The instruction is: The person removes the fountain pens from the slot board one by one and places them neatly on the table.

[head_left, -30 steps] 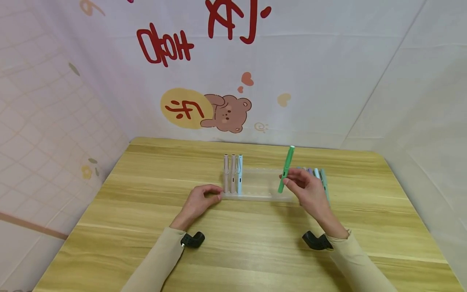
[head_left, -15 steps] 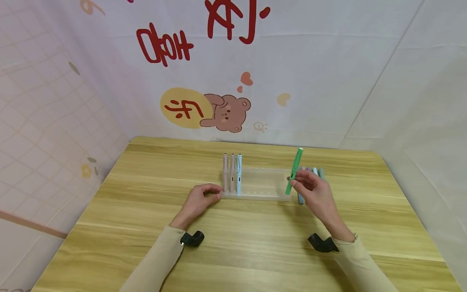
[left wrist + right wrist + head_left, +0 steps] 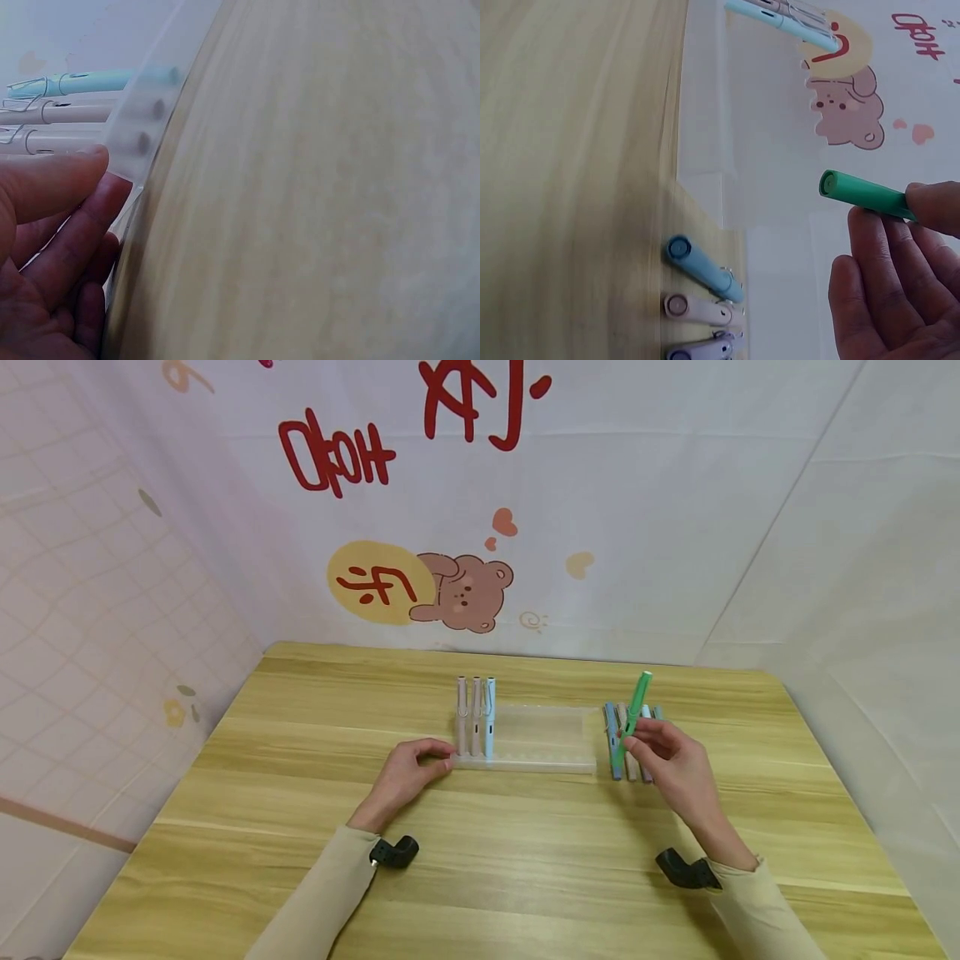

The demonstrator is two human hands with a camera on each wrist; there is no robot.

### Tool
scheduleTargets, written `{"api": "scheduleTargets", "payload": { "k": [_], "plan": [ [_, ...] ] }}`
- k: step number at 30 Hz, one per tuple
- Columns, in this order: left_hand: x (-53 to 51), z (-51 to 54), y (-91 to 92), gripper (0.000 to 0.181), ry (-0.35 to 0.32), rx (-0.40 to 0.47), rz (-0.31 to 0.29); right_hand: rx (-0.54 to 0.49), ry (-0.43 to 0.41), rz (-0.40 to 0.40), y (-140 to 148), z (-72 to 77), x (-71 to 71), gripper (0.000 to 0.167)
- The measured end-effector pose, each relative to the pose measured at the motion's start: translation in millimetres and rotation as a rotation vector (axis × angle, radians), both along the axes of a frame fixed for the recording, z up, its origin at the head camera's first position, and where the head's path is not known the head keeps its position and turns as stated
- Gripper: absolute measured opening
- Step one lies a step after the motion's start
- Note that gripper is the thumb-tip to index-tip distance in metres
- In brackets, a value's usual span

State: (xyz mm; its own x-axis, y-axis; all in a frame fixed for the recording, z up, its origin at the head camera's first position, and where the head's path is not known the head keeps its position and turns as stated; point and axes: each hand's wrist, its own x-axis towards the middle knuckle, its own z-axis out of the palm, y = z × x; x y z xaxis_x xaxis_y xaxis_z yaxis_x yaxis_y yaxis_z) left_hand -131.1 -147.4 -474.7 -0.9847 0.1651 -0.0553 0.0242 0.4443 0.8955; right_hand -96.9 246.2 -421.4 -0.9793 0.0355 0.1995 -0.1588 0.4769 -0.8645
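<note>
A green pen point(image 3: 636, 703) stands tilted in my right hand point(image 3: 678, 768), pinched between thumb and fingers above the row of loose pens; in the right wrist view its end point(image 3: 862, 193) points away from the palm. At the left end of a clear plastic pen rack point(image 3: 540, 764), my left hand point(image 3: 405, 777) holds the corner with thumb and fingertips, as the left wrist view shows with the rack's edge point(image 3: 161, 97). Two pinkish-beige pens point(image 3: 468, 718) and a light blue pen point(image 3: 491, 718) lie side by side in the rack's left part.
Right of the rack, several loose pens lie on the wooden table point(image 3: 510, 868), partly behind my right hand. A blue pen point(image 3: 611, 735) is nearest the rack, then a beige and a purple one. A printed white cloth point(image 3: 637, 527) hangs behind the table.
My right hand has moved right with the green pen, from over the rack's right end to over the loose pens, uncovering the blue pen. My left hand has stayed at the rack.
</note>
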Motion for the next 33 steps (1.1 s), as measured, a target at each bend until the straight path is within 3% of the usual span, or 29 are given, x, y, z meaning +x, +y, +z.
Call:
{"api": "scheduleTargets", "payload": {
  "k": [17, 25, 33],
  "plan": [
    [0.4, -3.4, -2.1, 0.017, 0.02, -0.016, -0.004, 0.068, -0.037, -0.044, 34, -5.8, 5.2, 0.041],
    [-0.9, -3.2, -0.7, 0.017, 0.019, 0.001, -0.006, -0.017, -0.072, -0.009, 51, -5.6, 4.7, 0.045],
    [-0.3, -2.2, -1.2, 0.016, 0.011, 0.007, -0.007, -0.025, -0.141, 0.001, 69, -7.0, 1.2, 0.05]
  ]
}}
